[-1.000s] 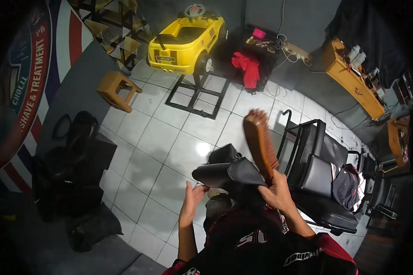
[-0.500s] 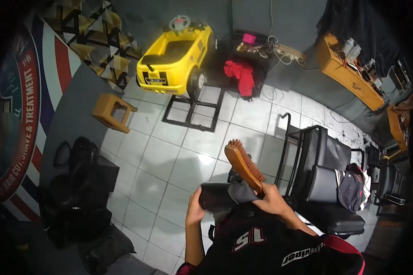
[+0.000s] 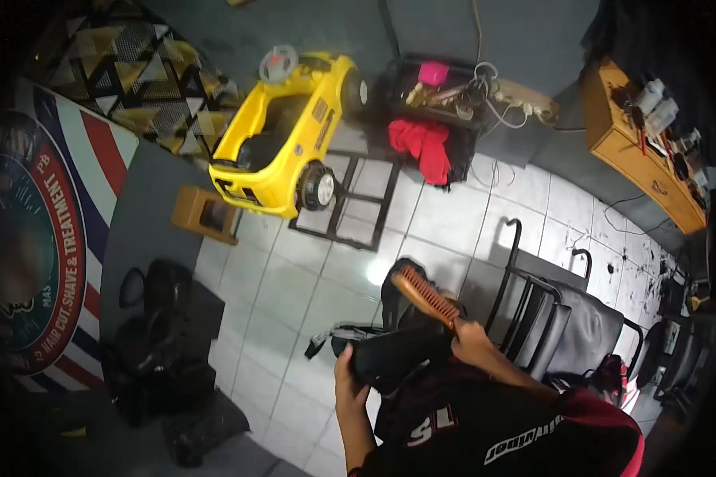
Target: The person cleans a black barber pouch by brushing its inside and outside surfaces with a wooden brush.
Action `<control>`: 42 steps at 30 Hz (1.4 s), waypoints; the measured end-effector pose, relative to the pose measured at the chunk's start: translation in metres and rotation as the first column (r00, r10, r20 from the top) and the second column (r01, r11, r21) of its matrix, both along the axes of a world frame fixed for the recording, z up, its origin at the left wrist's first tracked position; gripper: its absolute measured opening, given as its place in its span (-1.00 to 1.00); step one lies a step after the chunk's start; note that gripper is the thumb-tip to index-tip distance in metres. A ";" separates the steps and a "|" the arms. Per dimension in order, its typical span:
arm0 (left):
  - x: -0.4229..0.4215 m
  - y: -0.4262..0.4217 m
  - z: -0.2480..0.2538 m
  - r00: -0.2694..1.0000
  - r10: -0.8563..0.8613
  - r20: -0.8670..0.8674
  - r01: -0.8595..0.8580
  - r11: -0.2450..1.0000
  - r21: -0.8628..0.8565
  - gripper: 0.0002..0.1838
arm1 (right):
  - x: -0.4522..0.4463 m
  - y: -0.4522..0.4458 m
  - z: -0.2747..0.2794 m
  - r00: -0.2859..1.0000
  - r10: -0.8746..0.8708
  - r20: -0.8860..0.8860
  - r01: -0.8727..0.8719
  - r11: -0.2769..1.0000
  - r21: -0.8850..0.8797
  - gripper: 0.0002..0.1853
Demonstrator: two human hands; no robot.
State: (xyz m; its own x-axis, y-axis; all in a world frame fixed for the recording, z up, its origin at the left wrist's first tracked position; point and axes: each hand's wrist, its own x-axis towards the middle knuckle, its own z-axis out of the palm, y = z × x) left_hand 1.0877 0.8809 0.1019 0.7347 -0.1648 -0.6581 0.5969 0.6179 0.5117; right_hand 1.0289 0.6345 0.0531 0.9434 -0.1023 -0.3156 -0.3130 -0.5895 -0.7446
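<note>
My right hand (image 3: 475,343) is closed round the handle of a wooden brush (image 3: 424,296), whose bristles face up and to the right. The brush points away to the upper left, above a dark rounded object (image 3: 394,298) that I cannot identify. My left hand (image 3: 348,383) grips the near-left end of a black padded piece (image 3: 398,358) with a smooth, leather-like surface. This piece lies across the front of my black shirt, and its right end reaches close to my right hand. A dark strap-like shape (image 3: 320,342) sticks out behind it on the left.
Beyond stand a yellow toy car (image 3: 282,151), a black metal frame (image 3: 350,207) on the tiled floor and a wooden stool (image 3: 205,215). Black chairs (image 3: 565,318) are close on the right. Against the wall are a red cloth (image 3: 422,147) and a wooden drawer shelf (image 3: 648,171) with bottles.
My view has shifted, and more of the dark objects beyond the padded piece shows. My right hand and the brush have turned slightly; the left hand keeps its grip.
</note>
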 end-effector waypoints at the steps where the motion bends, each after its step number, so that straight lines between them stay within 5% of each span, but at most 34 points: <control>1: 0.007 -0.015 0.007 0.994 -0.048 -0.094 0.057 0.994 0.090 -0.62 | 0.001 -0.010 -0.002 1.000 -0.031 -0.004 0.031 0.999 0.020 -0.75; 5: 0.014 -0.046 -0.002 0.942 0.180 -0.282 -0.179 0.983 0.031 -0.57 | 0.008 -0.034 -0.006 0.998 -0.049 0.028 0.048 0.997 0.053 -0.79; 11: -0.014 -0.043 -0.031 0.907 0.205 -0.368 -0.252 0.964 -0.084 -0.53 | 0.010 -0.035 -0.003 0.995 -0.055 0.084 0.043 0.989 0.138 -0.86; 14: -0.028 -0.050 -0.027 0.953 0.153 -0.263 -0.170 0.984 -0.045 -0.59 | 0.007 -0.032 0.002 0.987 0.034 0.160 -0.058 0.988 0.144 -0.85; 17: -0.019 -0.063 0.012 0.990 0.135 -0.036 -0.136 0.990 -0.036 -0.58 | 0.013 -0.033 0.006 0.922 0.115 0.370 -0.109 0.993 -0.037 -0.83; 19: -0.019 -0.066 0.028 0.982 0.095 0.166 -0.126 0.973 0.193 -0.52 | 0.018 -0.033 0.026 0.913 0.095 0.397 -0.092 0.995 -0.026 -0.83; 21: -0.022 -0.060 0.033 0.978 0.067 0.199 -0.096 0.985 0.142 -0.51 | 0.033 -0.036 0.069 0.993 0.097 -0.062 -0.068 0.927 0.368 -0.77; 25: -0.015 -0.060 0.056 0.949 0.092 0.302 -0.089 0.996 -0.024 -0.50 | 0.036 -0.009 0.081 0.997 0.061 0.045 -0.075 0.895 0.440 -0.60; 26: -0.011 -0.056 0.061 0.941 0.089 0.327 -0.091 0.996 -0.010 -0.52 | 0.040 -0.001 0.071 0.991 0.097 0.096 -0.123 0.936 0.331 -0.58; 29: -0.003 -0.049 0.073 0.836 0.109 0.538 -0.357 0.853 0.381 -0.62 | 0.048 0.012 0.060 0.982 0.169 0.087 -0.187 0.941 0.281 -0.64; 30: -0.003 -0.040 0.082 0.825 0.113 0.553 -0.375 0.842 0.388 -0.62 | 0.052 0.017 0.072 0.978 0.181 0.106 -0.205 0.934 0.292 -0.64; 32: -0.014 -0.021 0.112 0.866 -0.183 0.465 -0.294 0.566 0.770 -0.66 | 0.050 0.025 0.112 0.939 0.201 0.281 -0.325 0.789 0.522 -0.65; 33: -0.019 -0.017 0.123 0.867 -0.191 0.461 -0.294 0.552 0.781 -0.66 | 0.051 0.031 0.123 0.939 0.196 0.284 -0.325 0.779 0.537 -0.65; 36: -0.036 -0.027 0.152 0.784 -0.110 0.611 -0.316 0.776 0.546 -0.62 | 0.060 0.048 0.139 0.860 0.228 0.457 -0.495 0.593 0.635 -0.64; 39: -0.050 -0.036 0.166 0.784 -0.133 0.606 -0.302 0.771 0.560 -0.63 | 0.079 0.069 0.113 0.749 0.287 0.597 -0.628 0.594 0.502 -0.63; 41: -0.058 -0.031 0.173 0.823 -0.111 0.558 -0.269 0.788 0.554 -0.63 | 0.084 0.069 0.072 0.837 0.342 0.426 -0.530 0.699 0.480 -0.65; 42: -0.061 -0.027 0.173 0.830 -0.071 0.553 -0.274 0.811 0.516 -0.62 | 0.083 0.063 0.039 0.812 0.422 0.403 -0.547 0.791 0.274 -0.66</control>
